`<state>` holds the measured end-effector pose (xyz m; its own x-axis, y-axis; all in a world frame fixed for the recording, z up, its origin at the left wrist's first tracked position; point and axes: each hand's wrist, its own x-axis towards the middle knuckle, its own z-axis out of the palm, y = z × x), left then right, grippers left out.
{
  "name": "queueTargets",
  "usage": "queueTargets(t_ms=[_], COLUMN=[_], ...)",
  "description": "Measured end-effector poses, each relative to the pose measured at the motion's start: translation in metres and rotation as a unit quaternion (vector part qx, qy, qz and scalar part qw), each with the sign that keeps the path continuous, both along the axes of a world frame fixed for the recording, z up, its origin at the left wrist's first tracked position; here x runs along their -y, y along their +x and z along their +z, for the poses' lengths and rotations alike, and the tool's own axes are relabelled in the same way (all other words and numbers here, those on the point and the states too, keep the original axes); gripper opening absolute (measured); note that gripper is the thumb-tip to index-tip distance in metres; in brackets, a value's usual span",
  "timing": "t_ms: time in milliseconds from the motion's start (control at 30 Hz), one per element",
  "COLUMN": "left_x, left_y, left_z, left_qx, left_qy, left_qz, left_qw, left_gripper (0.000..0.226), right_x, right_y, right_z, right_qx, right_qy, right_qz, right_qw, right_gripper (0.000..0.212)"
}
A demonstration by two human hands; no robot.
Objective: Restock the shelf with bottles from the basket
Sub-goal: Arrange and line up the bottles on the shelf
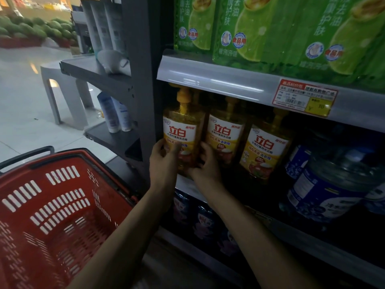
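Observation:
A yellow pump bottle of dish soap (180, 126) stands at the left end of the middle shelf (218, 82). My left hand (164, 159) grips its lower left side and my right hand (205, 163) wraps its lower right side. Two more yellow bottles (226, 132) (264, 147) stand in a row to its right. The red basket (52, 205) sits at lower left, and no bottles show inside it.
Green refill pouches (270, 28) fill the shelf above, with a price tag (306, 99) on its edge. Large blue jugs (333, 184) stand at right. A grey side rack (116, 80) with white bottles is left of the upright. Dark packs (200, 217) sit on the shelf below.

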<state>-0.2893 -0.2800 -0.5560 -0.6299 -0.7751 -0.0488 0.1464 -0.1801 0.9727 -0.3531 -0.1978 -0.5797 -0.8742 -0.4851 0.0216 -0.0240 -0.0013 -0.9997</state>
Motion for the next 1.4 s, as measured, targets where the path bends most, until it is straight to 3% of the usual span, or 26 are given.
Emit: queueTargets(t_ms=[167,400,567,833,967,1067,1167,1400], left_x=[-0.001,-0.005,-0.008,-0.002,0.001,0.004,0.006,-0.013], left_y=[-0.003,-0.005,-0.007,-0.010,-0.003,0.007,0.017,0.035], left_z=[-0.004,-0.005,-0.006,-0.014,-0.015,-0.014,-0.015,-0.016], left_qx=[-0.004,0.008,-0.003,-0.006,0.006,0.037,0.072,0.124], left_qy=[-0.020,-0.030,-0.041,-0.042,-0.070,-0.106,-0.156,-0.291], left_qz=[-0.026,-0.028,-0.038,-0.049,-0.060,-0.087,-0.118,-0.167], left_qw=[0.999,0.999,0.998,0.998,0.996,0.990,0.978,0.934], left_gripper=[0.034,0.032,0.057,0.051,0.058,0.069,0.056,0.047], right_x=[0.003,0.004,0.007,0.007,0.005,-0.002,-0.016,-0.049], right_y=[0.004,0.004,0.003,0.004,0.008,0.011,0.013,0.014], right_z=[-0.001,0.002,0.001,0.004,0.007,0.009,0.011,0.019], right_qx=[-0.001,-0.001,0.005,0.026,0.058,-0.003,-0.085,-0.125], right_qy=[0.000,0.013,0.019,0.017,-0.006,0.044,0.125,0.166], right_qz=[0.001,-0.002,-0.013,-0.021,-0.033,-0.038,-0.051,-0.109], right_qw=[1.000,1.000,1.000,0.999,0.998,0.998,0.987,0.972], right_gripper=[0.079,0.075,0.075,0.077,0.062,0.061,0.066,0.068])
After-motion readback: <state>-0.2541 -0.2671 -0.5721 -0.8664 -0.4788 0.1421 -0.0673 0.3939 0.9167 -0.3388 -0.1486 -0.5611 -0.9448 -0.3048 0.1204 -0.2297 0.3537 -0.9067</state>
